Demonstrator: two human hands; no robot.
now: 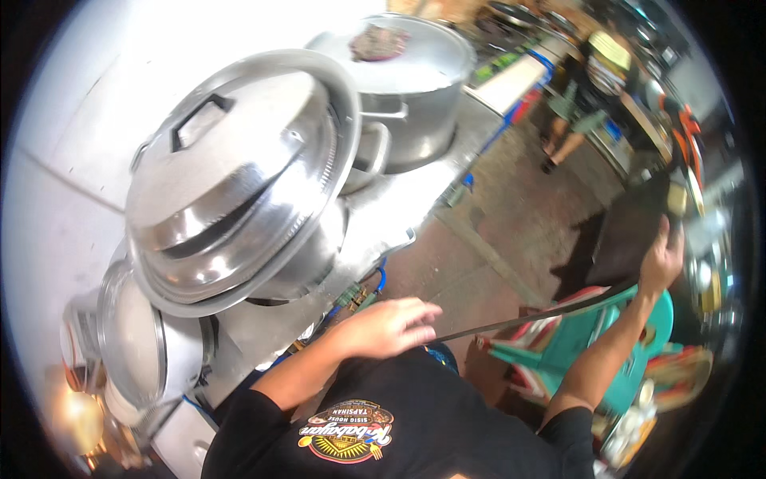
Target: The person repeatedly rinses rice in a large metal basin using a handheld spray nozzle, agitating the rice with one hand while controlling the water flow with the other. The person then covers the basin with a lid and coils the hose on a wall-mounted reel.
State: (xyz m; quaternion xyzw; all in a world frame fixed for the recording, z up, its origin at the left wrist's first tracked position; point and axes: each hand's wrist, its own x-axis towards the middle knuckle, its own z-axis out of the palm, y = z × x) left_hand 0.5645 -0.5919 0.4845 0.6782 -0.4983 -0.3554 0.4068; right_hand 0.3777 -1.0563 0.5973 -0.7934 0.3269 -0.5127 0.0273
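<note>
My left hand is held in front of my black shirt, fingers apart and nothing in it, near the edge of the metal counter. Out to the right, my right hand is closed around a dark handle with a pale block-like end; blur hides what kind of tool it is. On the counter, a large metal basin with a domed, black-handled lid rests tilted on a pot. Behind it stands a big lidded aluminum pot with a crumpled cloth on its lid.
A covered white container stands at the left. Green plastic chairs are on the right, below a dark panel. Another person is farther back beyond the reddish floor. Blue hoses show under the counter edge.
</note>
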